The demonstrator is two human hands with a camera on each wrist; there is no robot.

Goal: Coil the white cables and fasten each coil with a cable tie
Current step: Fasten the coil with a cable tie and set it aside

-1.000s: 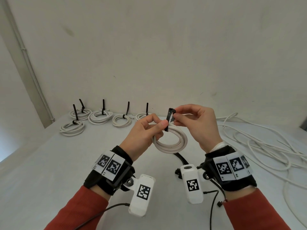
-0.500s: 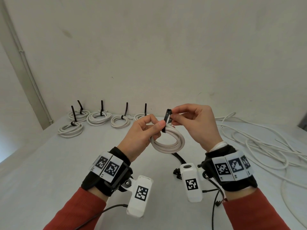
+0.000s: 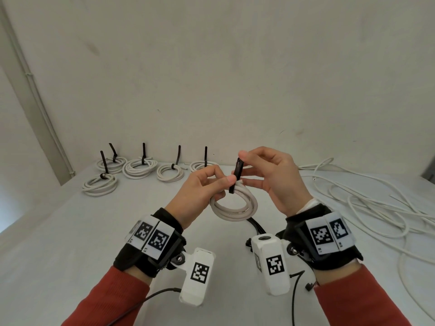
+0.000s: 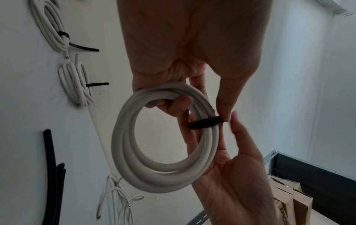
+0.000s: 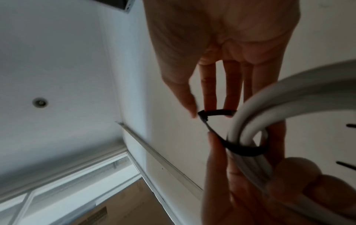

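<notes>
Above the worktop (image 3: 70, 231), the left hand (image 3: 200, 191) has its grip curled round a white coil (image 3: 235, 208); the right hand (image 3: 270, 177) pinches the black cable tie (image 3: 236, 175) looped around it.

A plain off-white wall (image 3: 235, 67) rises behind the pale tabletop (image 3: 58, 231); a window (image 5: 57, 190) lets in daylight below a ceiling (image 5: 48, 53).
</notes>
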